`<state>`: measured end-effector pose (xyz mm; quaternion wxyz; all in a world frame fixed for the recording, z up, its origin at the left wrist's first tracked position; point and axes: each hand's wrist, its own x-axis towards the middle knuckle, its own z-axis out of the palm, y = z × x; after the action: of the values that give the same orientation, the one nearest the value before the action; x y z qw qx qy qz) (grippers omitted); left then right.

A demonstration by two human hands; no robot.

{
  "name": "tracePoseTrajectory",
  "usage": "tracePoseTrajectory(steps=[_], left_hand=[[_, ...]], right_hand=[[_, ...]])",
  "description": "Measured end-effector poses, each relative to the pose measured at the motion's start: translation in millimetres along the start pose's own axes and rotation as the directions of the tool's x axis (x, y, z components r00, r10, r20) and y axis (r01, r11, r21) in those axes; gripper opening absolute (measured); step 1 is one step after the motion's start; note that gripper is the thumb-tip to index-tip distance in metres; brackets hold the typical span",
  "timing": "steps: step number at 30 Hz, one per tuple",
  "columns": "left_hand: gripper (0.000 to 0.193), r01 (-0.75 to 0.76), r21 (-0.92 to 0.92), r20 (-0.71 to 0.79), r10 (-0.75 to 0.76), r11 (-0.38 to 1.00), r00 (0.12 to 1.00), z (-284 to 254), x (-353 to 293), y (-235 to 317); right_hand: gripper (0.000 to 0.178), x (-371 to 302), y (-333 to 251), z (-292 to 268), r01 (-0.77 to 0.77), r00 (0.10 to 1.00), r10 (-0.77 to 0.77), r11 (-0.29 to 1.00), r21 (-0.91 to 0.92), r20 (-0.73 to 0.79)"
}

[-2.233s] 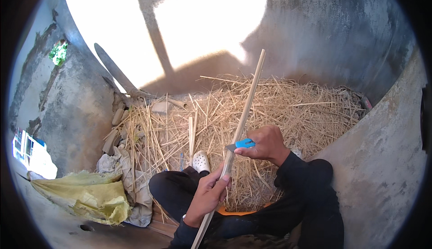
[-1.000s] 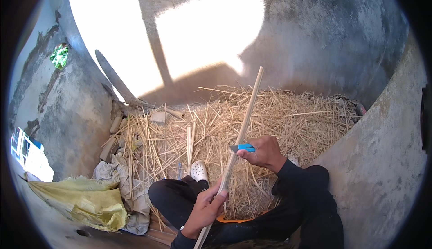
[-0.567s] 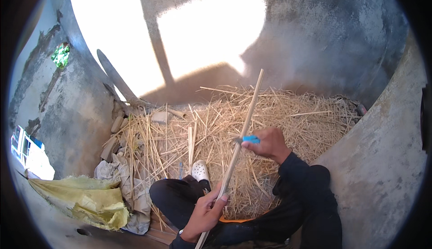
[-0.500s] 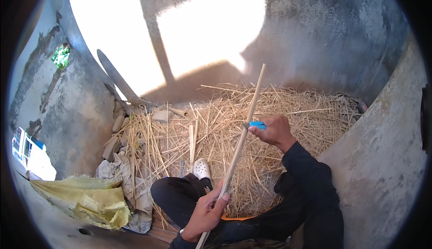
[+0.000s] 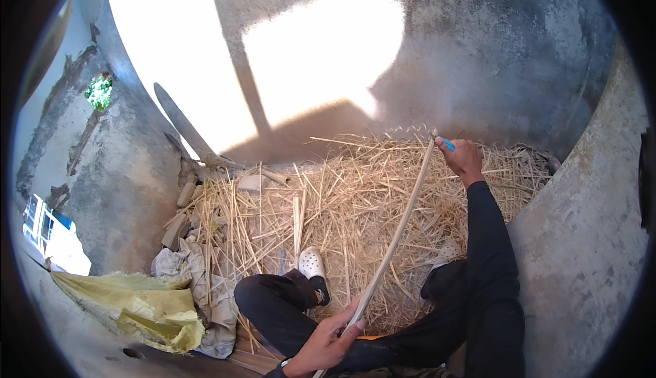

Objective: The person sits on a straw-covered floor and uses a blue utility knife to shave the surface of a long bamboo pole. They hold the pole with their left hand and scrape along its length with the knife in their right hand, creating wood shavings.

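A long, pale wooden strip [image 5: 398,231] slants from my lap up and to the right over the litter of shavings. My left hand [image 5: 328,344] is closed round its lower part, close to my knee. My right hand [image 5: 462,159] grips a small blue-handled cutting tool [image 5: 447,144], whose dark head is at the strip's far end. Most of the tool is hidden by my fingers, so its exact kind does not show. A thin curled shaving [image 5: 410,130] hangs in the air to the left of the tool.
Straw-like shavings [image 5: 362,193] cover the floor up to the concrete wall [image 5: 478,57]. A yellow sack [image 5: 147,313] and a greyish cloth [image 5: 215,303] lie at left. My white clog [image 5: 311,263] rests among the shavings. Another concrete wall [image 5: 581,255] rises close on my right.
My right hand has slid the tool up and away along the strip to its far end. The strip has tilted further to the right. A curled shaving has appeared.
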<state>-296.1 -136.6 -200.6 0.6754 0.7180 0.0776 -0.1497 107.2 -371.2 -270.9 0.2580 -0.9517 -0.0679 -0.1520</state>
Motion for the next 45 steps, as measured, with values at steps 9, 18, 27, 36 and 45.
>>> tracePoseTrajectory(steps=[9, 18, 27, 36, 45], left_hand=[[0.046, 0.108, -0.2, 0.022, -0.106, 0.974, 0.994, -7.8, 24.0, 4.7], [0.04, 0.0, -0.522, -0.017, -0.01, 0.853, 1.0, -34.8, 67.7, 6.0], [0.039, -0.023, -0.448, -0.029, 0.011, 0.894, 1.0, -29.9, 64.0, 15.8], [0.036, -0.007, -0.392, -0.021, -0.001, 0.92, 1.0, -29.0, 66.8, 16.4], [0.038, 0.02, -0.379, -0.036, -0.036, 0.925, 0.999, -31.4, 76.9, 9.3]], right_hand=[[0.085, -4.5, 30.3, -9.4, -0.22, 0.97, 0.236, 0.952, 0.214, -0.053], [0.069, -141.5, -112.6, -18.3, 0.493, 0.839, -0.539, 0.809, 0.319, 0.072], [0.068, -126.0, -111.3, 2.3, 0.594, 0.804, -0.577, 0.78, 0.198, -0.143], [0.067, -97.8, -96.3, 13.8, 0.552, 0.831, -0.534, 0.825, 0.121, -0.153], [0.069, -85.1, -83.6, 40.9, 0.573, 0.817, -0.55, 0.81, 0.128, -0.175]])
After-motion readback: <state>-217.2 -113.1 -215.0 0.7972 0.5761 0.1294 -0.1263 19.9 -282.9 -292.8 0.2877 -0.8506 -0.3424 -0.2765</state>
